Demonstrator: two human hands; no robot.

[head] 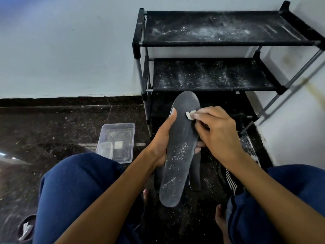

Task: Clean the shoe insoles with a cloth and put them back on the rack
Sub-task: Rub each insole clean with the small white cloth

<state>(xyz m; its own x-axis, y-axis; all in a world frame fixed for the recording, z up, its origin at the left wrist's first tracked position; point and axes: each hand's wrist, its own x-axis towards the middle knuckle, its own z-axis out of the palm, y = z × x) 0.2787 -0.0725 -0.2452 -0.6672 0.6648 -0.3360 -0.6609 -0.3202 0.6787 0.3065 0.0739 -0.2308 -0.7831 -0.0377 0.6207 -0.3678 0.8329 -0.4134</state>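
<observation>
A long dark grey insole [179,152], speckled with white powder on its lower half, is held upright in front of me. My left hand [163,140] grips its left edge, thumb on the face and fingers behind. My right hand [218,132] pinches a small white cloth [190,115] and presses it on the insole's upper right part. A second dark insole [195,171] lies on the floor behind the first, mostly hidden. The black shoe rack [211,85] stands ahead by the wall, its shelves dusted white.
A clear plastic container [117,143] sits on the dark speckled floor to the left of the rack. A striped black-and-white item [230,180] lies by my right knee. My knees in blue trousers fill the lower corners. White walls close in behind and on the right.
</observation>
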